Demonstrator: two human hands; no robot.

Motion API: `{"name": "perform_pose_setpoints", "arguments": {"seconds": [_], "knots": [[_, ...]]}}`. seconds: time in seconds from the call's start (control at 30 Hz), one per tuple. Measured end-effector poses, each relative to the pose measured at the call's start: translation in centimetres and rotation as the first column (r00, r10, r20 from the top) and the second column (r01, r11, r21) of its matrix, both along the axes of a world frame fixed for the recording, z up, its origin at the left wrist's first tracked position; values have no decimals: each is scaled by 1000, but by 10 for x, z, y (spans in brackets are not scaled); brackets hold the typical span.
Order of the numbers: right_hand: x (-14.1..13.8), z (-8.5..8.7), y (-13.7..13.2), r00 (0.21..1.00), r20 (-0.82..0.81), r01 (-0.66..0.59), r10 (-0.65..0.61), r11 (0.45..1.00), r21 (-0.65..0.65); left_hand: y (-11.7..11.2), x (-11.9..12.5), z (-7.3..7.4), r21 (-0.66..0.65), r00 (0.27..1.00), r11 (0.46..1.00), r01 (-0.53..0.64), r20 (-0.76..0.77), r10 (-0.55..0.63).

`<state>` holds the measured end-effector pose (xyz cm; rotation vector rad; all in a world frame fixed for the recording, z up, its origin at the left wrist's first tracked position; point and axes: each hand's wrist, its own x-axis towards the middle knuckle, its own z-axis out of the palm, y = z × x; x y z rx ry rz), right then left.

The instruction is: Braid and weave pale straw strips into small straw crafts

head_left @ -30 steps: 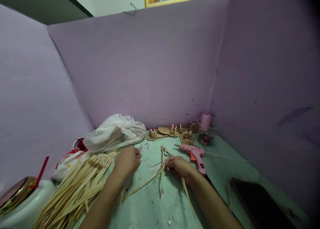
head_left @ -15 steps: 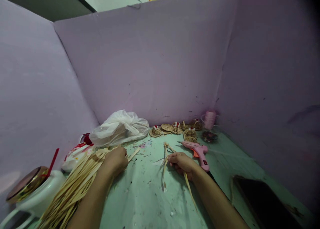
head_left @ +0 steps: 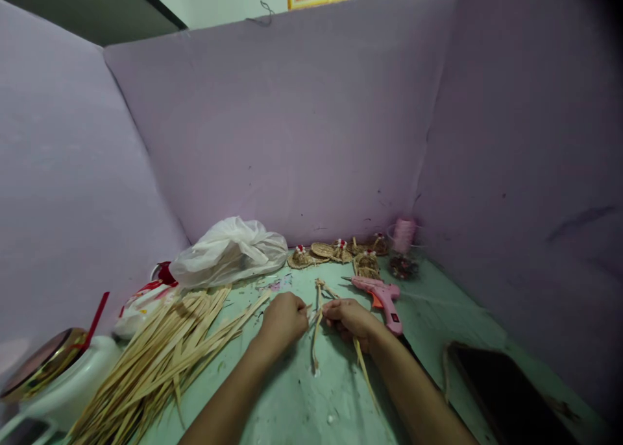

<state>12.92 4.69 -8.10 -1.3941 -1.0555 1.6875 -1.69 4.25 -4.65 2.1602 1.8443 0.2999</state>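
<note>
My right hand [head_left: 348,318] is closed on a knotted braid of dry straw strips [head_left: 318,290], pinching it below the knot. A long loose strip [head_left: 361,360] trails from under this hand toward me. Close by on the left, my left hand [head_left: 286,318] is closed in a pinch, and a short pale tip of a straw strip shows at its fingertips. The rest of that strip is hidden by the hand. A spread bundle of flat straw strips [head_left: 160,354] lies left of my left forearm.
A pink glue gun [head_left: 382,294] lies right of the braid. Small woven straw hats [head_left: 324,250] line the back wall, near a clear cup with pink thread [head_left: 403,235]. On the left are a white plastic bag [head_left: 233,253] and a white pot [head_left: 78,377]; a dark phone-like slab [head_left: 511,393] lies right.
My left hand has moved right, from the straw bundle to beside the braid. My right hand keeps its pinch on the braid. The view has shifted slightly.
</note>
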Motion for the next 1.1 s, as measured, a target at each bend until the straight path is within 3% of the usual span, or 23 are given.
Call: {"name": "perform_pose_setpoints", "arguments": {"seconds": [0.17,0.3,0.53,0.6,0.7,0.77,0.87,1.0,1.1], "knots": [[-2,2,-1,999,34,24,-25,999,26,5,5,-17,-116,978,993,11,210,13],[-5,4,-1,997,65,43,-45,999,34,11,3,-19,-258,872,965,48,482,86],[-7,2,0,992,106,57,-63,997,60,18,7,-16,-413,751,909,49,616,239],[-7,1,0,992,112,57,-64,996,64,20,6,-16,-516,720,856,38,608,335],[-7,1,0,991,117,59,-67,996,68,22,5,-16,-707,675,706,46,543,499],[-7,1,0,990,122,59,-67,996,67,22,4,-16,-741,671,669,54,524,525],[-8,-1,0,989,133,61,-71,995,78,24,5,-18,-699,684,713,48,544,487],[-11,-8,3,984,163,61,-78,992,111,31,7,-19,-590,790,807,-24,483,377],[-12,-15,7,980,180,63,-88,988,141,38,10,-16,-534,850,845,-42,426,311]]}}
